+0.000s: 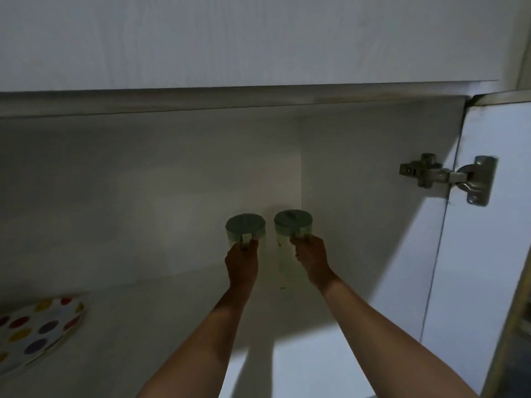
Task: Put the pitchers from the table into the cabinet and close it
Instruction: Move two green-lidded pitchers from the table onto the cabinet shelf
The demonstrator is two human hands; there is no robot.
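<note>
Two clear plastic pitchers (245, 228) (293, 225) are topped with pale green lids; a white plate (37, 331) is patterned with red, yellow and purple dots.

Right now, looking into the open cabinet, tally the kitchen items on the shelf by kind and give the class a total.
Pitchers with green lids: 2, the left pitcher and the right pitcher
Spotted plates: 1, the plate
Total: 3
</note>
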